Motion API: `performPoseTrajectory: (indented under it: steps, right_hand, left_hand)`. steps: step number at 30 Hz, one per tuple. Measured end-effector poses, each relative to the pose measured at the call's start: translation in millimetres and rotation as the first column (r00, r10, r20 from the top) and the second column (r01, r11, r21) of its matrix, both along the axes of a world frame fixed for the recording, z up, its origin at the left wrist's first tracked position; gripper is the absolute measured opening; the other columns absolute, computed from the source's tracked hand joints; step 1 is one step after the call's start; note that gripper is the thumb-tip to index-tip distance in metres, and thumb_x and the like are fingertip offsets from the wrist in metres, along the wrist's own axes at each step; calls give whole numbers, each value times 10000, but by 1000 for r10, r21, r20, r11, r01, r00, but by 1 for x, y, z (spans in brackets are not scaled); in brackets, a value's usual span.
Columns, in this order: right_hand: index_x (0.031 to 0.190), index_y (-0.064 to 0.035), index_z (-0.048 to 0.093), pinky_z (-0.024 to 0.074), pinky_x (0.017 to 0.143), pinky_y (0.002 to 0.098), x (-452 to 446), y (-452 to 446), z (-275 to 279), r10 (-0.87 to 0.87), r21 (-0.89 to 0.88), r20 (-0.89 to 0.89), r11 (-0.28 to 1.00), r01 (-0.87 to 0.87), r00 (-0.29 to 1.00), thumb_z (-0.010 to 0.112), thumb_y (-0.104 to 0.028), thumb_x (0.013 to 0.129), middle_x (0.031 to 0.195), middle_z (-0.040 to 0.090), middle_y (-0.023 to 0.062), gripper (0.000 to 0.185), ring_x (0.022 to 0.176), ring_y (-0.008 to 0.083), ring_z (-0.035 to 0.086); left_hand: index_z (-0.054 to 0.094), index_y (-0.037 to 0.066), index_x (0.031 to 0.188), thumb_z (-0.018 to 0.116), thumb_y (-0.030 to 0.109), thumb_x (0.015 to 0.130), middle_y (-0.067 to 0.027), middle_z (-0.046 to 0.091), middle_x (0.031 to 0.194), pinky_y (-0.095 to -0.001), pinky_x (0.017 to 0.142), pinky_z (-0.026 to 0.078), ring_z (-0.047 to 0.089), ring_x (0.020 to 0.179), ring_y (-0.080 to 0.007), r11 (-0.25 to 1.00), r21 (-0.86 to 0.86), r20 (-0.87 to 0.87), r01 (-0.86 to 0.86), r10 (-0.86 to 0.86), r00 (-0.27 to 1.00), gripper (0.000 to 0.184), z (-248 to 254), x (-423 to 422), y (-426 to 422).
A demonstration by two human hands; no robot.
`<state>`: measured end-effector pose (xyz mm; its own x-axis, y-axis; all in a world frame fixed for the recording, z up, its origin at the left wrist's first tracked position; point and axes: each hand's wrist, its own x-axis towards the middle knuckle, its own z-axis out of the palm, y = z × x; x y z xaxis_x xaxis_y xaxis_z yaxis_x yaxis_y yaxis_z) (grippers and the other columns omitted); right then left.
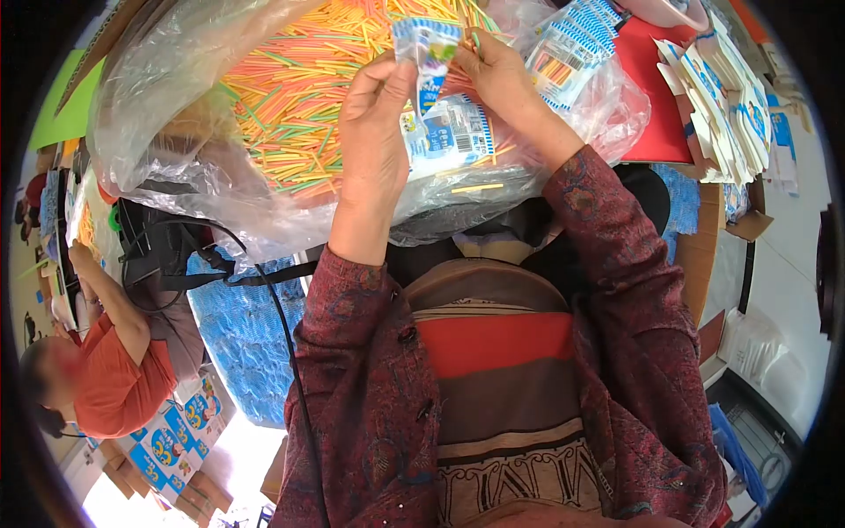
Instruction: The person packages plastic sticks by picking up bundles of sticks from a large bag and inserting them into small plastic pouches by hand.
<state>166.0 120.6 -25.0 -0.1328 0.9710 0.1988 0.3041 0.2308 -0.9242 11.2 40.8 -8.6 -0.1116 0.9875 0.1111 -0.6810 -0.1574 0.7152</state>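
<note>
My left hand point(377, 132) pinches the left edge of a small blue-and-white printed packet point(429, 62), held upright above the pile. My right hand point(497, 75) is at the packet's upper right, its fingers closed near some thin sticks; how much it grips is partly hidden. Beneath the hands lie more printed packets point(458, 136). Many thin pink, yellow and green sticks point(290, 114) fill a large clear plastic bag point(158, 97). Filled packets point(572, 57) with sticks showing through lie to the right of my right hand.
Stacked white-and-blue cartons point(726, 97) stand on a red surface point(641, 97) at the right. A person in a red top point(128, 378) sits at the left. Blue mesh-like material point(238, 339) lies beside my lap. A black cable point(273, 299) runs down past my left sleeve.
</note>
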Motion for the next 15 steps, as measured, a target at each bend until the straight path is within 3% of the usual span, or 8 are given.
performPoseTrajectory:
  steps: [3,6,7,10,15]
  right_hand:
    - [1111,-16,590,498,752,288,5,-1,-4,-37,75,40,997,34,999,578,-208,983,822,673,50,230,765,138,621]
    - [1019,-53,560,525,856,374,20,8,9,66,-23,-490,996,-89,869,482,-282,1024,912,649,71,242,886,203,648]
    - [1019,-53,560,525,856,374,19,2,25,61,-26,-490,996,-84,869,482,-282,1024,912,649,71,242,886,203,648]
    - [1054,-57,556,504,901,362,16,-36,73,36,-71,-932,957,-280,360,463,-291,1032,981,661,98,253,952,215,651]
    - [1075,-51,541,501,908,364,3,-66,98,116,40,-936,973,-227,332,451,-305,1037,1015,658,117,272,991,221,647]
  left_hand:
    - [648,32,987,704,81,874,-76,602,1171,-317,967,431,540,1116,-141,1000,4,-82,-26,27,996,135,-2,-3,-6]
    - [687,38,923,711,68,864,-97,542,1282,-324,988,432,506,1187,-179,991,107,-242,-76,100,965,71,-13,-7,-4]
    - [687,38,923,711,68,864,-97,542,1282,-324,988,432,506,1187,-179,992,103,-242,-71,95,966,71,-11,-6,-5]
    - [714,50,895,712,79,865,-105,484,1362,-334,1023,413,471,1242,-200,986,108,-351,-131,161,922,42,-3,2,-13]
    - [715,49,917,709,79,867,-100,496,1358,-336,1031,409,482,1237,-207,990,96,-386,-108,137,912,58,-2,9,-15]
